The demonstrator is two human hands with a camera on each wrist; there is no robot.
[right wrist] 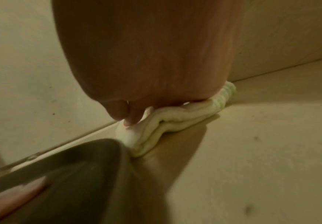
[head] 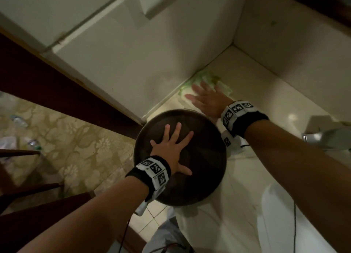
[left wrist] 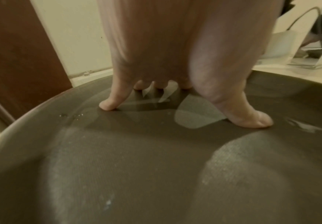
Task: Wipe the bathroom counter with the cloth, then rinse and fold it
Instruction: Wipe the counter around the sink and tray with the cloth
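A pale green and white cloth (head: 223, 88) (right wrist: 175, 121) lies bunched in the far corner of the cream counter (head: 266, 93) (right wrist: 261, 151), against the wall. My right hand (head: 206, 98) (right wrist: 146, 91) presses flat on it with straight, spread fingers. My left hand (head: 171, 148) (left wrist: 175, 60) rests with its fingers spread inside a dark brown round basin (head: 205, 176) (left wrist: 137, 166) (right wrist: 79, 174) at the counter's left end. The fingertips (left wrist: 108, 106) touch the basin's wet surface. Both wrists wear black bands with coded tags.
A chrome faucet (head: 322, 134) (left wrist: 307, 60) stands at the right, with a cable beside it. White walls (head: 152, 53) close the corner behind the cloth. A dark wooden door frame (head: 57, 93) and patterned floor (head: 76, 138) lie to the left.
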